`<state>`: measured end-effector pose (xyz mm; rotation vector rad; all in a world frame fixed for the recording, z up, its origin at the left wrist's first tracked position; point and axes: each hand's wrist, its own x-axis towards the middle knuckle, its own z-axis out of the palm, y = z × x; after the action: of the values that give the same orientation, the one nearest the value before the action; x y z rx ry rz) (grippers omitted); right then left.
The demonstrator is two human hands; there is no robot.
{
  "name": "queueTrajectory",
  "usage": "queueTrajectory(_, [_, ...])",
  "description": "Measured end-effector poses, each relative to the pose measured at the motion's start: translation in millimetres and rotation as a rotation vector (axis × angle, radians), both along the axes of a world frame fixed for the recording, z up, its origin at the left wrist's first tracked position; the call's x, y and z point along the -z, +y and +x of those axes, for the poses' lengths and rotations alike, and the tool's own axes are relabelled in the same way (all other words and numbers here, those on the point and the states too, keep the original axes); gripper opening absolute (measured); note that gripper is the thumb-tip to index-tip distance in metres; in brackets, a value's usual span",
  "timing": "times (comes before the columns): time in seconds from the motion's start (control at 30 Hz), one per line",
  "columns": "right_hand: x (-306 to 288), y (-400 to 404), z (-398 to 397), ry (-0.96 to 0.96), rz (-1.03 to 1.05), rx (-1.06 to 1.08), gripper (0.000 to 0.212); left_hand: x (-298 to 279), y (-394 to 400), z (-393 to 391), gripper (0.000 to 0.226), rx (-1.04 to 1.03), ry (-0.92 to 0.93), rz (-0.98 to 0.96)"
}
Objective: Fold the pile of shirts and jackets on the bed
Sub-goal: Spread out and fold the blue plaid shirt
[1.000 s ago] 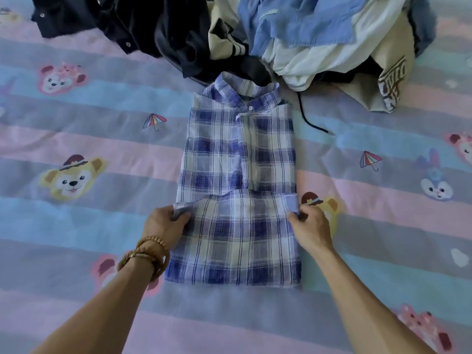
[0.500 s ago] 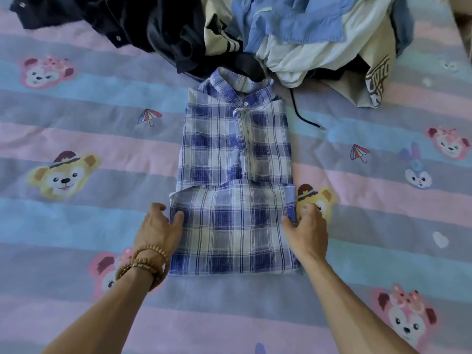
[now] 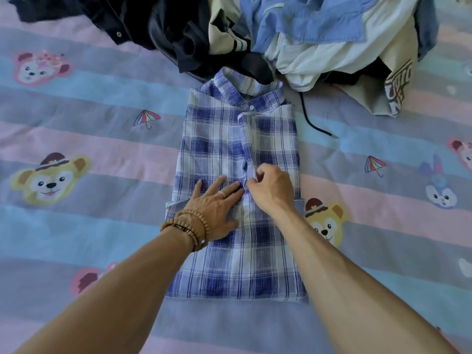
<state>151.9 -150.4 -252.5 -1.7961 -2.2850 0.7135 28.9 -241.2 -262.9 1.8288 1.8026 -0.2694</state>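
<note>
Your plaid shirt (image 3: 237, 154) is lying face up in the middle of the bed (image 3: 76, 139), collar pointing away from you, sleeves tucked in and the bottom part folded up over the front. Your left hand (image 3: 217, 208) is lying flat on it, fingers straight and spread, pressing the cloth down just left of the button strip; a ring is showing on one finger and bead bracelets (image 3: 189, 228) are wrapping the wrist. Your right hand (image 3: 273, 187) is sitting right beside it, fingers curled, pinching the edge of the button strip between thumb and forefinger. The two hands are almost touching at the shirt's centre line.

Straight beyond the collar, the pile (image 3: 293, 39) is crowding in: dark garments (image 3: 158, 24) on the left, a light blue shirt (image 3: 314, 19) on top, white cloth beneath it, and a beige piece with a patterned band trailing off to the right. One dark garment is touching and partly overlapping the collar. A black cord (image 3: 313, 123) is snaking out of the pile and lying on the bedsheet just beside the shirt's right shoulder. Cartoon bears and little umbrellas are printed on the striped sheet on either side of the shirt.
</note>
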Motion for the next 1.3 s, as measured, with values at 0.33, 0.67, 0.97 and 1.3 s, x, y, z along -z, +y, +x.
queueTrajectory(0.33, [27.9, -3.0, 6.7, -0.377, -0.058, -0.571, 0.062, 13.6, -62.0, -24.8, 0.068, -0.190, 0.105, 0.332])
queueTrajectory(0.67, [-9.8, -67.5, 79.1, -0.102, 0.130, -0.637, 0.074, 4.2, -134.3, -21.0, 0.081, 0.058, 0.048, 0.245])
queueTrajectory(0.97, [5.3, -82.4, 158.0, -0.545, -0.168, -0.944, 0.120, 1.6, -130.4, -86.9, 0.075, 0.190, 0.145, 0.175])
queueTrajectory(1.3, [20.2, -20.9, 161.5, -0.388, 0.031, -0.826, 0.116, 25.5, -98.8, -93.0, 0.129, 0.183, 0.135, 0.174])
